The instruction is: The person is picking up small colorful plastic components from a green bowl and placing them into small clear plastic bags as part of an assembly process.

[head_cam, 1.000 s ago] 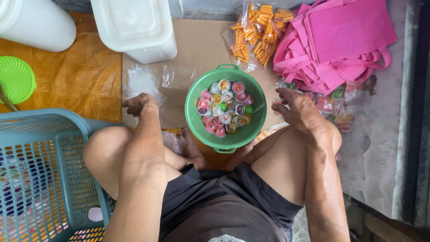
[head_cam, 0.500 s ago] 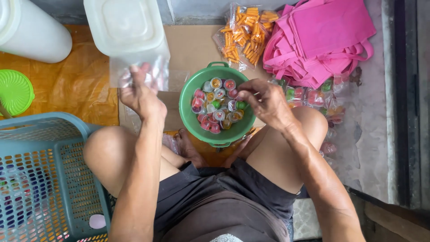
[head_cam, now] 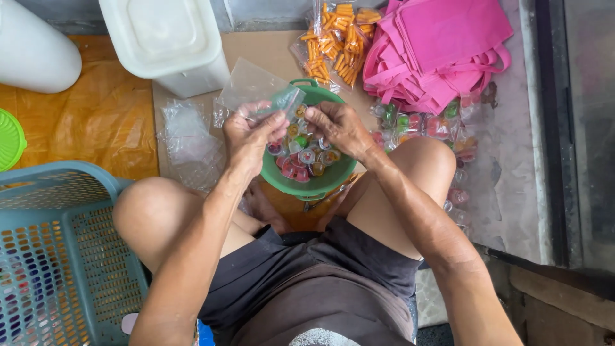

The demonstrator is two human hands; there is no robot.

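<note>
The left hand [head_cam: 251, 133] pinches a small clear plastic bag [head_cam: 257, 90] by its lower edge, thumb and fingers pressed together on the film, so the bag stands up and tilts to the far left above the hand. The right hand [head_cam: 337, 127] meets it just to the right, fingertips closed on the bag's near right corner; whether something small sits between them cannot be told. Both hands hover over a round green plastic basin [head_cam: 314, 186] full of small sealed jelly cups in red, green and orange [head_cam: 301, 163], set on the floor between the person's bare knees. To the far left stands a white lidded plastic tub [head_cam: 168, 38]. Far right lies a heap of pink cloth bags [head_cam: 442, 48], with packets of orange stick snacks [head_cam: 333, 38] beside it. Near left is a teal slotted plastic basket [head_cam: 57, 256]. Loose clear bags [head_cam: 186, 138] lie on the floor left of the basin.
</note>
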